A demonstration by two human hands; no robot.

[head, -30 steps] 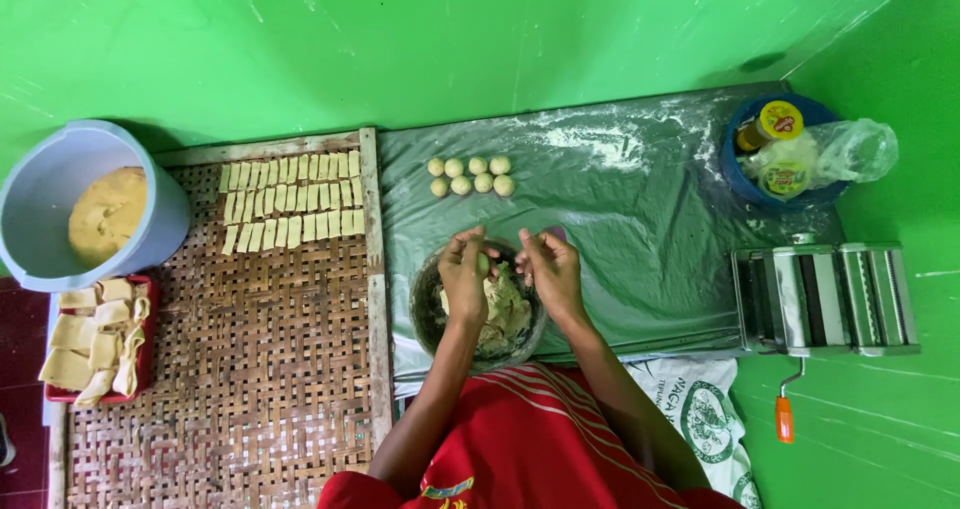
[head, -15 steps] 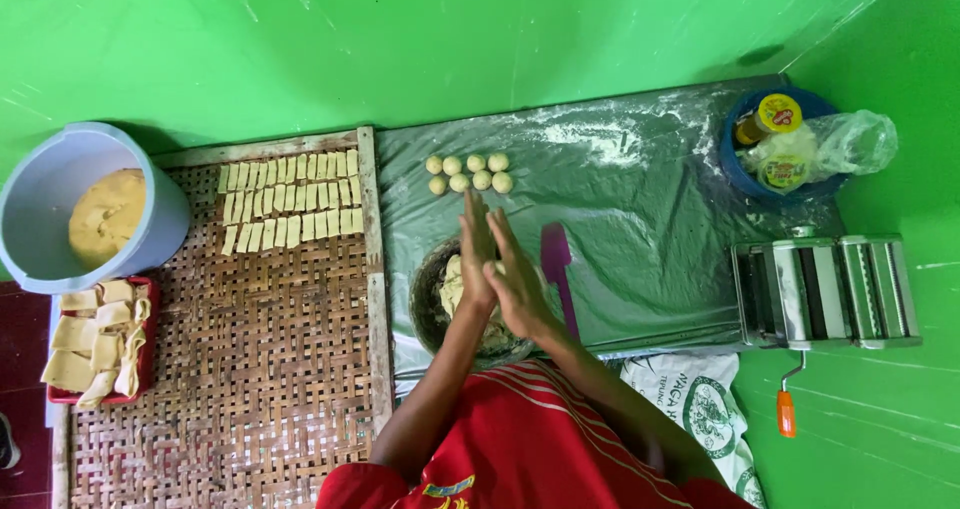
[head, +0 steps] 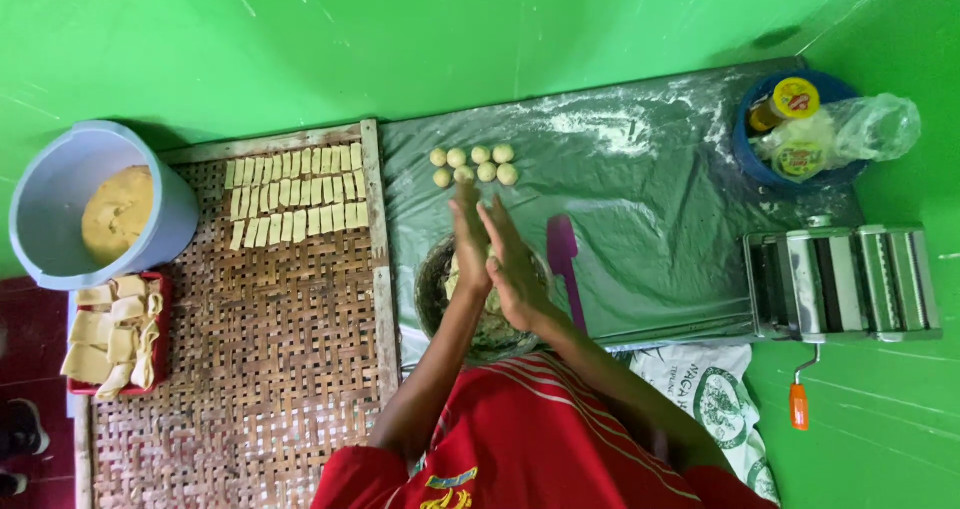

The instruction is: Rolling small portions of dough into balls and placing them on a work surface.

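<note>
Since a second ago both hands have lifted out of the bowl [head: 432,291] and come together palm to palm; half a second ago they were already joined, and they have barely shifted since.

Left hand [head: 468,241]: flat, fingers [head: 464,201] straight and pressed together, laid against the right palm.
Right hand [head: 516,267]: flat, fingers straight and close together, tips pointing toward the dough balls [head: 472,165]. Whether dough lies between the palms cannot be told.

Bowl: dark, round, on the plastic sheet [head: 650,219] directly under the hands, holding pale yellow dough, mostly hidden.
Dough balls: seven, small, round, pale yellow, smooth, in two rows on the sheet just beyond the fingertips.
Spatula [head: 564,261]: purple, lying on the sheet just right of the right hand.
Sheet: grey-green, dusted with flour near its far edge.
Woven tray [head: 260,369]: left of the sheet, with rows of pale dough strips [head: 296,197] at its far end.
Bucket [head: 60,199]: light blue, far left, containing a yellow dough mass.
Pasta roller [head: 845,284]: metal, far right, orange-handled crank.
</note>
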